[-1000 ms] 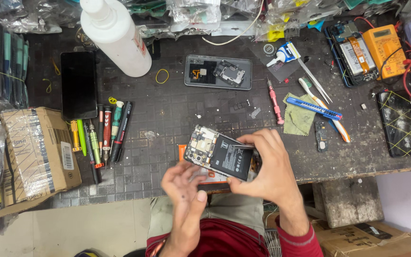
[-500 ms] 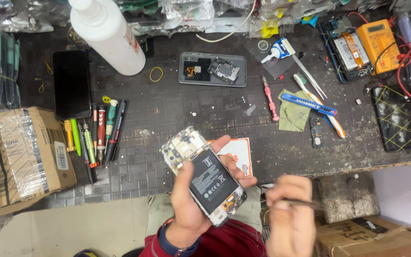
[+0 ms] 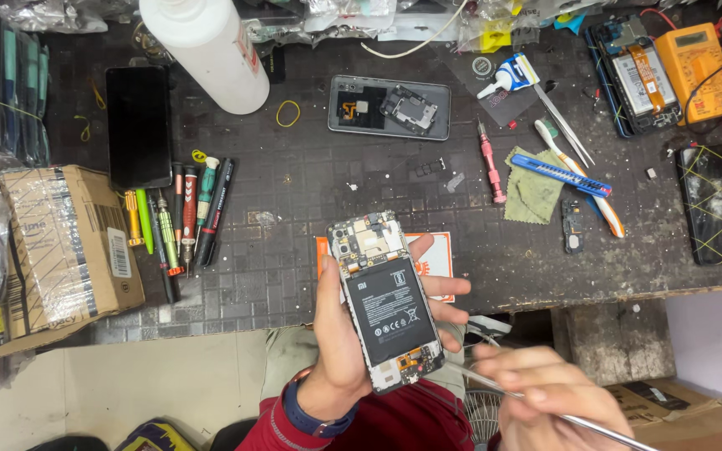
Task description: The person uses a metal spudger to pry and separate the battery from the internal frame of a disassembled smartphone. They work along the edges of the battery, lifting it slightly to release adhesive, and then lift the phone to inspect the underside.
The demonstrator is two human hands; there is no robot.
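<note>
The left hand (image 3: 340, 334) cradles an opened smartphone (image 3: 386, 301) from below, thumb along one edge and fingers curled around the other, back cover off so the flat black battery and the metal-shielded board above it face up. Just right of the phone's lower end, the right hand (image 3: 545, 397) pinches thin steel tweezers (image 3: 495, 388), their tip touching the small connector area at the phone's bottom corner. To do this well, the tip should probably stay on the connector and off the soft battery pouch, with the phone held steady.

Beyond the phone an orange card (image 3: 438, 263) lies on the dark gridded mat of the table (image 3: 294, 184). Left of the phone lie slim screwdrivers (image 3: 181, 217) with coloured handles and a worn cardboard box (image 3: 60, 242). Farther off sit a grey phone frame (image 3: 388, 107), a smooth white plastic bottle (image 3: 206, 50) and, far right of the phone, an orange multimeter (image 3: 699, 58).
</note>
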